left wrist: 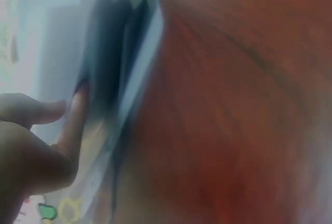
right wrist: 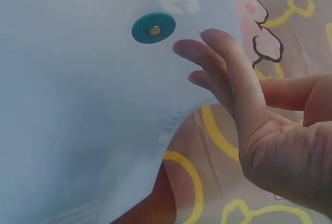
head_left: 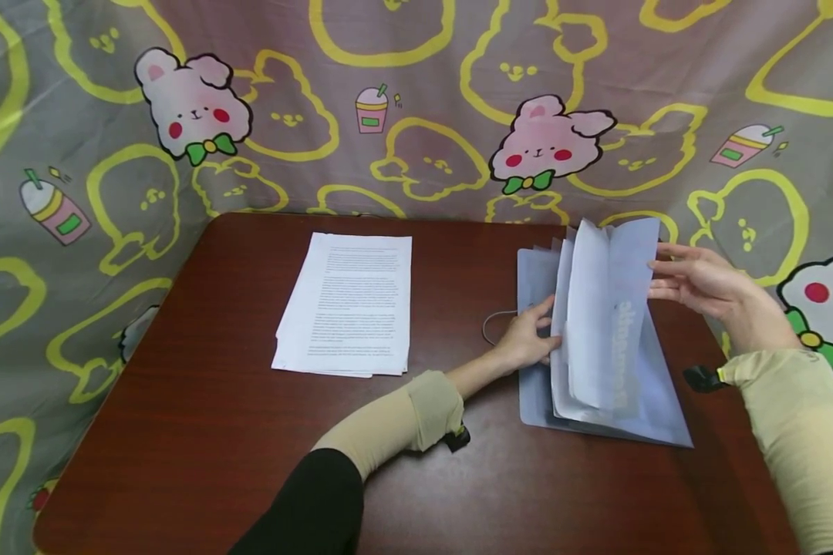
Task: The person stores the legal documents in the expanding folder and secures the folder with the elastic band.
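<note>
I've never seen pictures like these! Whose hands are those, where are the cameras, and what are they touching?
There's no machine here, just a person working with two bare hands, so each hand is a grip. The wide picture comes from a camera worn on the head, looking forward and down. The other two come from cameras on the wrists, one for each hand's work.

On the brown table lie a stack of printed paper and a bluish, see-through folder, partly open. The left grip touches the folder's raised layers. The right grip is at the edge of its raised flap; I can't tell if it's pressing on it. The right wrist camera also shows a round teal button on that flap.
</note>
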Demonstrator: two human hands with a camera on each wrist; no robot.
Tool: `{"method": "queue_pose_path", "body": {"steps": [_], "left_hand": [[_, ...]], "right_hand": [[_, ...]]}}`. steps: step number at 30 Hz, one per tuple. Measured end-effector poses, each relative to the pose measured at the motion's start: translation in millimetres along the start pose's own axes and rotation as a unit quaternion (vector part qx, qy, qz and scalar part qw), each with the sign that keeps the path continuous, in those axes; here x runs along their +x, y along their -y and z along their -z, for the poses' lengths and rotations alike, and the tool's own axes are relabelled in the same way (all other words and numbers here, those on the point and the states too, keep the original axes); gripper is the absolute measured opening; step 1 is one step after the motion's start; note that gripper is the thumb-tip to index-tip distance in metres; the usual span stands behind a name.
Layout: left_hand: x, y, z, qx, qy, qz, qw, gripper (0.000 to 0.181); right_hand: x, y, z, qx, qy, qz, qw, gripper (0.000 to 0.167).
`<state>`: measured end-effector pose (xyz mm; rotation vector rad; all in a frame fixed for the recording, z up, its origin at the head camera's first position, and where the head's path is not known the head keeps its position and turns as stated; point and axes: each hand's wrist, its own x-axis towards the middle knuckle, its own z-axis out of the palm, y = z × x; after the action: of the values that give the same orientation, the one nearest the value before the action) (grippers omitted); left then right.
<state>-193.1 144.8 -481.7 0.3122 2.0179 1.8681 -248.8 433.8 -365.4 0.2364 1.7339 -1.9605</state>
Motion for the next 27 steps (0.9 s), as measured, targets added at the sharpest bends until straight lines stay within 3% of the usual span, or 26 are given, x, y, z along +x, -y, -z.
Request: {"method": "queue_pose_path", "body": {"steps": [3, 7, 11, 15, 17, 18, 21, 24, 25, 26, 27], "left_hand": [[-7.1, -6.4, 13.1, 0.010, 0.011, 0.005, 0.9999, 0.057], [-16.1, -16.3, 42.7, 0.054, 0.007, -0.025, 0.9982, 0.032], [-23.2, -25.6, 80.6, 0.116, -0.021, -0.048, 0.9919, 0.026], [-28.8, -34.2, 116.3, 0.182, -0.051, -0.049, 0.9807, 0.029], [-30.0, -37.2, 132.0, 0.232, -0.068, -0.053, 0.9689, 0.030], [-20.4, -24.1, 144.3, 0.255, -0.077, -0.066, 0.9615, 0.032], [-21.8, -25.3, 170.7, 0.332, -0.105, -0.062, 0.9353, 0.038], [-23.1, -23.4, 203.7, 0.387, -0.137, -0.032, 0.9113, 0.048], [-33.6, -35.8, 211.1, 0.403, -0.147, -0.004, 0.9032, 0.051], [-34.0, -33.4, 223.0, 0.416, -0.160, 0.013, 0.8949, 0.055], [-27.1, -18.0, 243.8, 0.425, -0.172, 0.025, 0.8884, 0.061]], "right_hand": [[-0.6, 0.2, 1.6, 0.000, 0.004, 0.001, 1.0000, 0.090], [-2.5, -0.2, 1.4, -0.002, 0.003, 0.003, 1.0000, 0.090], [-2.0, 0.2, 1.2, 0.002, 0.007, 0.008, 0.9999, 0.089], [-1.0, 1.2, 1.2, 0.007, 0.009, 0.009, 0.9999, 0.089], [-0.7, 1.4, 1.3, 0.005, 0.007, 0.008, 0.9999, 0.089], [-0.5, 1.3, 1.3, 0.005, 0.007, 0.007, 0.9999, 0.089], [0.3, 0.5, 2.0, 0.003, 0.009, 0.007, 0.9999, 0.089], [1.0, -0.1, 3.6, -0.002, 0.010, 0.010, 0.9999, 0.090], [1.2, -0.2, 4.3, -0.005, 0.010, 0.011, 0.9999, 0.090], [1.4, -0.3, 5.0, -0.011, 0.010, 0.012, 0.9998, 0.090], [1.8, -0.3, 5.6, -0.015, 0.011, 0.014, 0.9997, 0.090]]}}
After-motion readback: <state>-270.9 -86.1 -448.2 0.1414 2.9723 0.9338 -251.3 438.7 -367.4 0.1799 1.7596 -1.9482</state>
